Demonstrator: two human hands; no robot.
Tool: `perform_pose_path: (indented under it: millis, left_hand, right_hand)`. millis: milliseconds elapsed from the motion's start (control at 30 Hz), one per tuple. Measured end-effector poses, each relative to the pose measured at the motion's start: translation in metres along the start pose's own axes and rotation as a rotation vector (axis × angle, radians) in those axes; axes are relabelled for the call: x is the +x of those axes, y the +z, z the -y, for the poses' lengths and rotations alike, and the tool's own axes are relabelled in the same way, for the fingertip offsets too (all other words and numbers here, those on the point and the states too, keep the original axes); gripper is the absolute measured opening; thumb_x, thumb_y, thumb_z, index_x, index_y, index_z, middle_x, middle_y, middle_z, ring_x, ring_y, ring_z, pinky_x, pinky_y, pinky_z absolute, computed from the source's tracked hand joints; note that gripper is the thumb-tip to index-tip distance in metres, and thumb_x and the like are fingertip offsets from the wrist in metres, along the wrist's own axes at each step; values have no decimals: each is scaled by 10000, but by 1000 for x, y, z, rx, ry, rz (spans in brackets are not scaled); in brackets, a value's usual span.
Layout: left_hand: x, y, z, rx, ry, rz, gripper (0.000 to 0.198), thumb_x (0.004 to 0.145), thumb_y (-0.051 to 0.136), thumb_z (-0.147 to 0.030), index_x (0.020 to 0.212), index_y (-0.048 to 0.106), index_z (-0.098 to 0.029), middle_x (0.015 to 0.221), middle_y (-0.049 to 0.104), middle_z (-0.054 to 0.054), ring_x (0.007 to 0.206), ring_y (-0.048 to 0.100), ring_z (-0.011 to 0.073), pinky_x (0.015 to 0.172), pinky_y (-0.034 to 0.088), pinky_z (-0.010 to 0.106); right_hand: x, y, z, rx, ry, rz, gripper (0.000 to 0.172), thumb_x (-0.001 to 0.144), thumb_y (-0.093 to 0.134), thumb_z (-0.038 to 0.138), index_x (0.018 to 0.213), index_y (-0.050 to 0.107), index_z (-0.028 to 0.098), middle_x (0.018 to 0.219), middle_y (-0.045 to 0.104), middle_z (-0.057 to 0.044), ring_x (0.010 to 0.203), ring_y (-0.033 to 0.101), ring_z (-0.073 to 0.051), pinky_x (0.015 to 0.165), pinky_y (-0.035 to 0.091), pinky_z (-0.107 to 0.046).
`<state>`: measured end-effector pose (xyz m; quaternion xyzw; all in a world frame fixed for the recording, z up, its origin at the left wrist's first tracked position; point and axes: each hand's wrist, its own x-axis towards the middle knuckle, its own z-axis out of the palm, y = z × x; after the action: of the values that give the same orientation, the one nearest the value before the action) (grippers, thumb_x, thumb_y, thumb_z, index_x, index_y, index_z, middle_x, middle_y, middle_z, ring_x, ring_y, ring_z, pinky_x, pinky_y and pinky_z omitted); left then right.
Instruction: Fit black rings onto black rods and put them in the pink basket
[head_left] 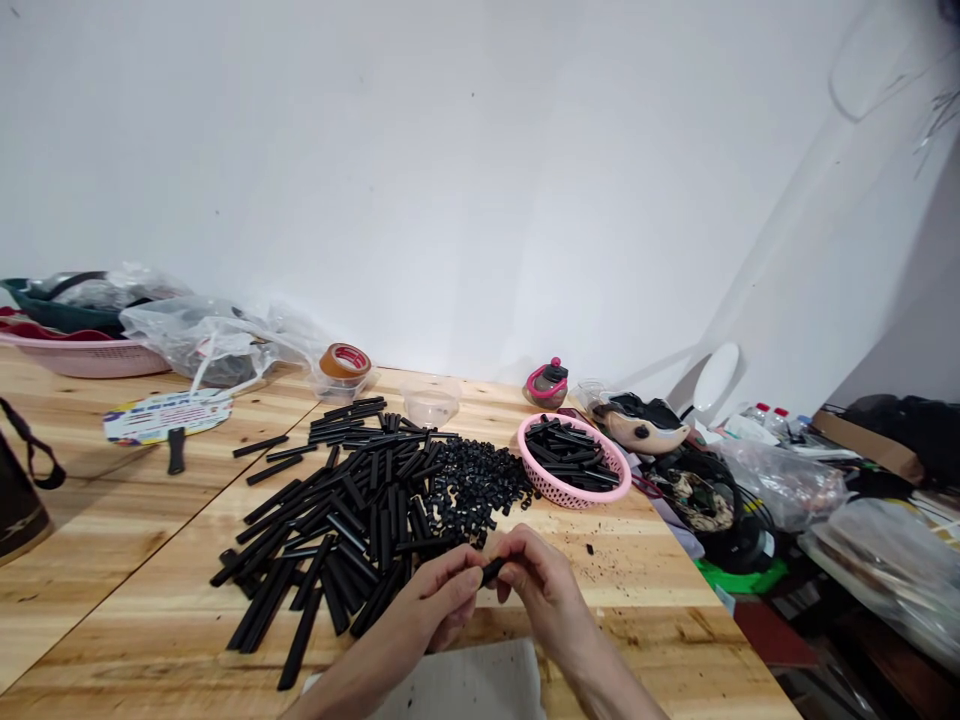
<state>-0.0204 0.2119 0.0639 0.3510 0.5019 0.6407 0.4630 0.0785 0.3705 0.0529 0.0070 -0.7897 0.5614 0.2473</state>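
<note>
Pine workbench [142,560] runs along a white wall [420,180], made of at least two boards meeting at a seam, and the near edge gets cut off at the bottom of the shot. Right of it there's a messy heap of stuff: plastic bags [784,485], a cardboard box [862,445], some bottles [772,422] and a tangle of black cable [712,510] on a green base [739,575]. Hard to make out most of that, honestly. Far left has a pink basin [82,355] half buried under a clear plastic bag [217,340], plus a dark bag [19,490] cut off by the frame edge.

Middle of the bench is the main event: a big loose pile of black plastic tubes [337,520], with a heap of tiny black cut pieces [472,490] right against it. A pink basket [574,462] just beside those is loaded with more tubes. Behind the pile sit a roll of brown tape [345,362] and a clear plastic bowl [431,402].

Up front, both hands are close together over a pale sheet [465,685]. The left hand [435,600] and right hand [544,585] are pinching a short black piece [491,571] between them, fingers curled in, and they hide most of it, so I can't tell its full length.
</note>
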Motion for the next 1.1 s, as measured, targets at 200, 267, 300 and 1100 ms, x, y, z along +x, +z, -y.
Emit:
perform_pose_path:
  millis: [200, 267, 300, 1100]
  left_hand:
    - [2, -4, 1, 148, 20, -25, 351, 929, 521, -516, 932, 561, -167, 623, 339, -79, 529, 238, 80, 471, 167, 214]
    - [3, -5, 3, 190, 58, -27, 360, 936, 508, -519, 934, 569, -164, 635, 346, -73, 552, 259, 87, 491, 196, 214]
    - [3, -5, 4, 204, 67, -32, 363, 940, 499, -520, 938, 570, -165, 640, 349, -71, 559, 263, 89, 497, 201, 214]
    - [0, -4, 2, 99, 19, 28, 336, 944, 503, -517, 934, 563, -187, 610, 289, -90, 508, 192, 74, 455, 133, 211]
  right_hand:
    - [2, -13, 13, 7, 97, 126, 100, 914, 584, 240, 976, 643, 189, 868, 631, -26, 732, 598, -138, 664, 481, -251]
    - [2, -14, 16, -13, 90, 147, 129, 912, 578, 221, 1010, 659, 196, 887, 633, -27, 734, 605, -135, 669, 486, -250]
    - [2, -14, 16, -25, 74, 142, 139, 916, 568, 217, 1011, 668, 200, 885, 631, -25, 717, 603, -129, 661, 487, -247]
    - [3, 0, 6, 29, -136, -64, 119, 887, 648, 230, 921, 757, 262, 786, 647, -13, 577, 625, -112, 506, 550, -203]
